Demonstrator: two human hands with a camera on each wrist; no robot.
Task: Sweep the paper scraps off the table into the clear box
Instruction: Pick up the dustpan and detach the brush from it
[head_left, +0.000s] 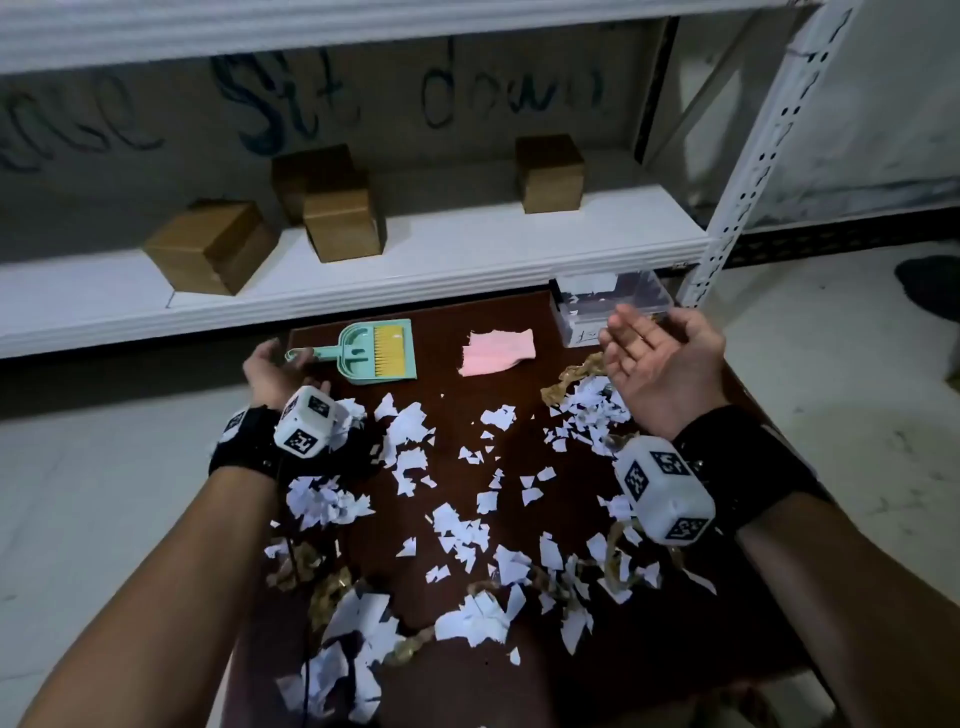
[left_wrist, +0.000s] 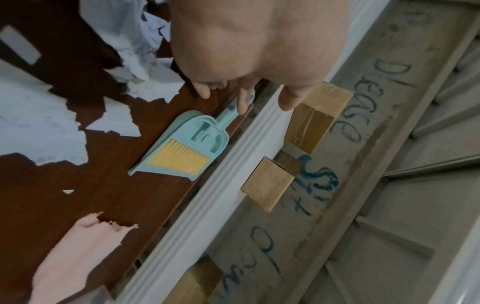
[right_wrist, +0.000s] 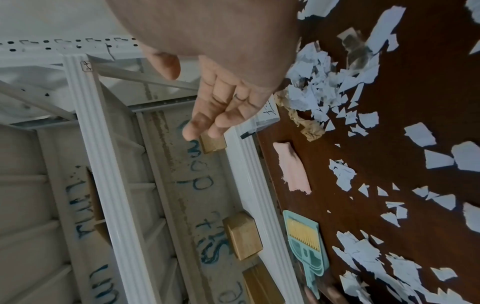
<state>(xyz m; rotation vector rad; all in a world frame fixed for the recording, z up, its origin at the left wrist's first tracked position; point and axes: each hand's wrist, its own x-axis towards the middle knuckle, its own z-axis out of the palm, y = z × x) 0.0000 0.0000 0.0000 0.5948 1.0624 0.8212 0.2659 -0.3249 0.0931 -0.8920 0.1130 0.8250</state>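
White paper scraps (head_left: 457, 525) and crumpled brown paper (head_left: 571, 379) lie scattered over the dark brown table (head_left: 519, 395). The clear box (head_left: 613, 306) stands at the table's far right corner with some scraps inside. A teal dustpan (head_left: 376, 352) with a yellow-bristled brush nested in it lies at the far left. My left hand (head_left: 291, 366) is at the dustpan's handle, fingers loosely bent; one fingertip (left_wrist: 242, 105) lies over the handle above the dustpan (left_wrist: 187, 142), without a grip. My right hand (head_left: 649, 348) hovers palm up and empty just in front of the box.
A pink cloth (head_left: 498, 351) lies between dustpan and box. A white shelf (head_left: 363, 291) with several brown boxes (head_left: 213, 249) runs close behind the table. A white perforated metal upright (head_left: 753, 156) stands at the back right. Pale floor surrounds the table.
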